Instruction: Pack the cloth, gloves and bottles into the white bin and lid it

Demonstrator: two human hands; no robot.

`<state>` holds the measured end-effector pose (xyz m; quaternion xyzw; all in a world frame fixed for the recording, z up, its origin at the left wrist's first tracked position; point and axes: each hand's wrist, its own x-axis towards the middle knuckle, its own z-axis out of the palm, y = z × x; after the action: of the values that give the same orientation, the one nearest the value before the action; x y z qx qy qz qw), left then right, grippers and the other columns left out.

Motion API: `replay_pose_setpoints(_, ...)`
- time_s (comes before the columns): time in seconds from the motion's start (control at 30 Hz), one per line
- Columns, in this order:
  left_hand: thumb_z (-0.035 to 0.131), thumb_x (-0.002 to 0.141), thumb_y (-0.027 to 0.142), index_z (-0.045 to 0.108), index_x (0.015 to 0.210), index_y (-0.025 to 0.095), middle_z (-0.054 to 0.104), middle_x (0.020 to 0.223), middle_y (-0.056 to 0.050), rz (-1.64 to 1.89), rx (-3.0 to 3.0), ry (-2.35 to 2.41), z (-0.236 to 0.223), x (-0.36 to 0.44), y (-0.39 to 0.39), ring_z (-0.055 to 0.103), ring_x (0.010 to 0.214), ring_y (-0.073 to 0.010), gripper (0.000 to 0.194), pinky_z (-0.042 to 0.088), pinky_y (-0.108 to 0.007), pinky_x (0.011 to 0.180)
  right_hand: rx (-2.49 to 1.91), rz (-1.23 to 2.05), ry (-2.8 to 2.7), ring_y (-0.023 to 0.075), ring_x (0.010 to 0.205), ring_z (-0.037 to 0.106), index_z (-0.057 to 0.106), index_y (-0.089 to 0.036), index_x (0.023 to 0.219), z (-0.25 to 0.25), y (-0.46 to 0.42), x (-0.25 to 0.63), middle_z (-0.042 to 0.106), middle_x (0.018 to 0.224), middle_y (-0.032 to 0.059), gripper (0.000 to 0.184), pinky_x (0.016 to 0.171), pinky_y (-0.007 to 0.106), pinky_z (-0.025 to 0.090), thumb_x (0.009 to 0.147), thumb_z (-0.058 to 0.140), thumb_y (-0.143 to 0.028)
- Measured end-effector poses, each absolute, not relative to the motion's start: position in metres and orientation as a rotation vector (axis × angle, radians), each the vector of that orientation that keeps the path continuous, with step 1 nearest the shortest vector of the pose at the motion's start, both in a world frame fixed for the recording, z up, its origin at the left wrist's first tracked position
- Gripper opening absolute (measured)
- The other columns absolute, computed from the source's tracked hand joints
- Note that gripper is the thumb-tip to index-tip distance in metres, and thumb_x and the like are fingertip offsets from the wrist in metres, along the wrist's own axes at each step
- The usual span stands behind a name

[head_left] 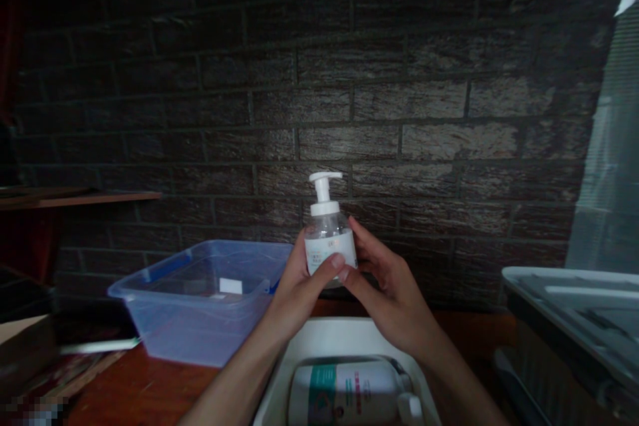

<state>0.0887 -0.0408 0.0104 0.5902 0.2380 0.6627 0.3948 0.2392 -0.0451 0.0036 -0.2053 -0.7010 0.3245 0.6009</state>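
Note:
A small clear pump bottle [327, 229] with a white pump head and a white label is held upright in front of the dark brick wall. My left hand [299, 289] wraps its left side, thumb across the label. My right hand [389, 293] grips the right side, fingers closed round the bottle. Below my wrists lies a large white bottle [349, 393] with a teal label, on its side in a white tray [324, 339].
A clear blue plastic tub [200, 299] stands to the left on the wooden table [140, 389]. A grey lidded box [574, 306] sits at the right. Wooden shelves [80, 198] and dark items are at the far left.

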Motion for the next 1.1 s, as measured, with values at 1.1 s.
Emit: replay_pose_setpoints(1.1, 0.084, 0.071, 0.011, 0.049, 0.132, 0.025, 0.067, 0.126, -0.006, 1.655, 1.835, 0.547, 0.002, 0.08, -0.022, 0.065, 0.112, -0.0221, 0.072, 0.052, -0.032, 0.095, -0.394, 0.759, -1.643, 0.0263, 0.14, 0.053, 0.058, -0.029, 0.145, 0.002, -0.04, 0.239, 0.056, 0.152, 0.005, 0.062, 0.113, 0.046, 0.048, 0.086, 0.06, -0.008)
